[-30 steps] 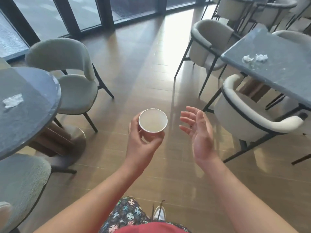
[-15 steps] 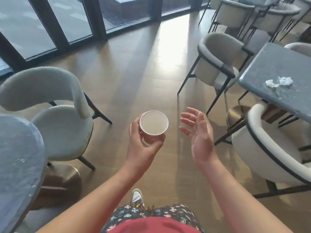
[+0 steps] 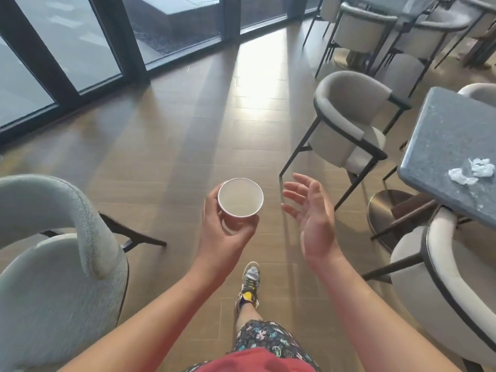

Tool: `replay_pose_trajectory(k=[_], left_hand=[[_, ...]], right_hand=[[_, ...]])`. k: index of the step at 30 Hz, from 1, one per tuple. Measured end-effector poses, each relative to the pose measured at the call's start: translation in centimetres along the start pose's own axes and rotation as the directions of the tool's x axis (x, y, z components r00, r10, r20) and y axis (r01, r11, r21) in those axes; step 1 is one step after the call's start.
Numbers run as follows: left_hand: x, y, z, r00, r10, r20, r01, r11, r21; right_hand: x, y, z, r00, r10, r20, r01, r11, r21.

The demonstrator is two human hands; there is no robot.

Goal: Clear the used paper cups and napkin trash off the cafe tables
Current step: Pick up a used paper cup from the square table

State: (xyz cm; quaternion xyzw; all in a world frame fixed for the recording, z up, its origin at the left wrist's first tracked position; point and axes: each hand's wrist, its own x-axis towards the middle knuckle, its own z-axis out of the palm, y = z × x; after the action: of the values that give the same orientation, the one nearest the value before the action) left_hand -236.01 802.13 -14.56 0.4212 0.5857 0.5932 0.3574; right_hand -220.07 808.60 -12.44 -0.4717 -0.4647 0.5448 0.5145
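My left hand (image 3: pixel 224 232) grips a white paper cup (image 3: pixel 240 197) upright at chest height over the wooden floor; the cup looks empty inside. Just right of it my right hand (image 3: pixel 312 216) hovers with its palm turned toward the cup and fingers relaxed, holding nothing. Two crumpled white napkins (image 3: pixel 472 171) lie near the front corner of a grey stone-topped table (image 3: pixel 442 146) at the right edge.
A light grey chair (image 3: pixel 61 253) stands close on my left. Beige armchairs (image 3: pixel 349 124) ring the grey table on the right, one (image 3: pixel 451 269) right beside me. More chairs stand at the back right. Glass doors (image 3: pixel 80 49) line the far side. My foot (image 3: pixel 248 285) is forward.
The view has moved forward and to the right. The round table on the left has left the frame and the grey table with the napkins is nearer. Both hands keep their pose.
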Motion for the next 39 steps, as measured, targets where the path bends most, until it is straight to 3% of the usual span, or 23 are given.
replay_pose_trajectory(k=[17, 30, 39], left_hand=[[40.1, -1.2, 4.9, 1.0, -0.011, -0.026, 0.009, 0.999, -0.041], [72.2, -3.2, 2.1, 0.988, 0.033, 0.154, -0.032, 0.999, -0.008], [89.6, -3.9, 5.5, 0.97, 0.029, 0.24, -0.024, 0.999, -0.026]], right_hand=[[39.3, -1.9, 11.0, 0.999, 0.022, 0.042, -0.021, 1.0, -0.014], [65.6, -1.7, 24.6, 0.993, -0.034, -0.112, 0.033, 0.999, -0.008], [81.2, -0.9, 27.6, 0.978, -0.017, -0.207, 0.021, 1.0, 0.018]])
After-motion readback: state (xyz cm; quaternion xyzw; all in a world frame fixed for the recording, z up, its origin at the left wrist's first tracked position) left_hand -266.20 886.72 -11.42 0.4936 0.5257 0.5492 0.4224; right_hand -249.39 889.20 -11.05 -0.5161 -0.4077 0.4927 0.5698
